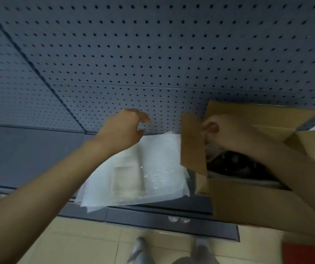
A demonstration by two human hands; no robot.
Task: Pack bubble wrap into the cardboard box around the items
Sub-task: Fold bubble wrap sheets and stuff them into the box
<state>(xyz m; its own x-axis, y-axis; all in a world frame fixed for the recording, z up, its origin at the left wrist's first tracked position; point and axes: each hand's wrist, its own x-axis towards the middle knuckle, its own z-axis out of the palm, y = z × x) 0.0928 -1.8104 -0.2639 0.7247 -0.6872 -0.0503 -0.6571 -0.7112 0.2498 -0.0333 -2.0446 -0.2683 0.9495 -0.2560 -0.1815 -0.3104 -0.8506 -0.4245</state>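
1. Nearest, below the table's near edge, lies a beige tiled floor (pixel 88 242) with the person's two blurred grey shoes (pixel 139 248) on it and a red object (pixel 305 253) at the lower right
2. A brown cardboard box (pixel 251 202) stands at the near right corner of the dark grey perforated table (pixel 152 54), its flaps raised; its front wall hangs over the near edge
3. Inside the box, a dark item (pixel 236 164) shows under the right forearm; what it is cannot be told
4. A stack of clear and white bubble wrap sheets (pixel 143 168) lies flat on the table at the near edge, just beside the box's left side, with its near corner past the edge
5. The left hand (pixel 122 128) hovers above the far left part of the stack, grip released, fingers curled and holding nothing
6. The right hand (pixel 221 130) is over the box's open top, behind the upright left flap (pixel 192 145); its grip is pinched on a crumpled clear piece of bubble wrap (pixel 212 149) hanging into the box
7. Farthest, the perforated table surface runs to the far edge of view
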